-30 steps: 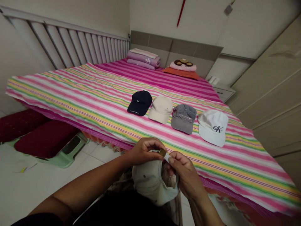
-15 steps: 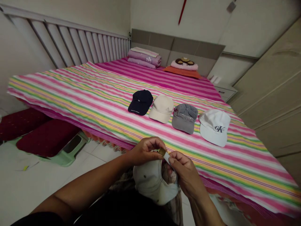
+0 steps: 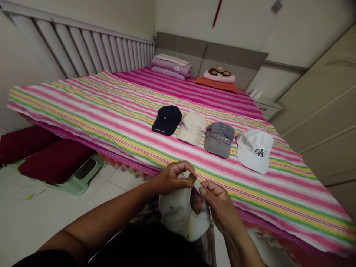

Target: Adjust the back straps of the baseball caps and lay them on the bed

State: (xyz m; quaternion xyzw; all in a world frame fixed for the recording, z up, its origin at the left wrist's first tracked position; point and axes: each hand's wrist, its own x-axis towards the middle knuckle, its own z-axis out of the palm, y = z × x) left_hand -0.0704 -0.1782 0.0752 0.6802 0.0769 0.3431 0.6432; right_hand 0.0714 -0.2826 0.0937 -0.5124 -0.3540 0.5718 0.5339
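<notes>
A pale cap (image 3: pixel 178 213) hangs below my two hands, its back opening turned toward the right. My left hand (image 3: pixel 172 180) is closed, thumb and fingers pinching the brass-coloured buckle (image 3: pixel 191 178) of the back strap. From the right, my right hand (image 3: pixel 218 202) pinches the pale strap (image 3: pixel 197 185) just beside the buckle. A short pale strap end shows past the buckle at my left fingertips. On the bed beyond, four caps would read as a row of several: navy cap (image 3: pixel 167 119), beige cap (image 3: pixel 191 128), grey cap (image 3: pixel 219 139) and white cap (image 3: pixel 254 150).
The bed (image 3: pixel 111 107) has a striped cover. Folded purple bedding (image 3: pixel 172 66) and a pink folded stack (image 3: pixel 219 76) lie near the headboard (image 3: pixel 233 55). Green stools with dark red tops (image 3: pixel 55 161) stand at the left. A wardrobe (image 3: pixel 319 107) lines the right side.
A pale strap end now shows beyond the buckle at my left fingertips. The cap's back opening has tilted slightly. Both hands keep nearly the same place.
</notes>
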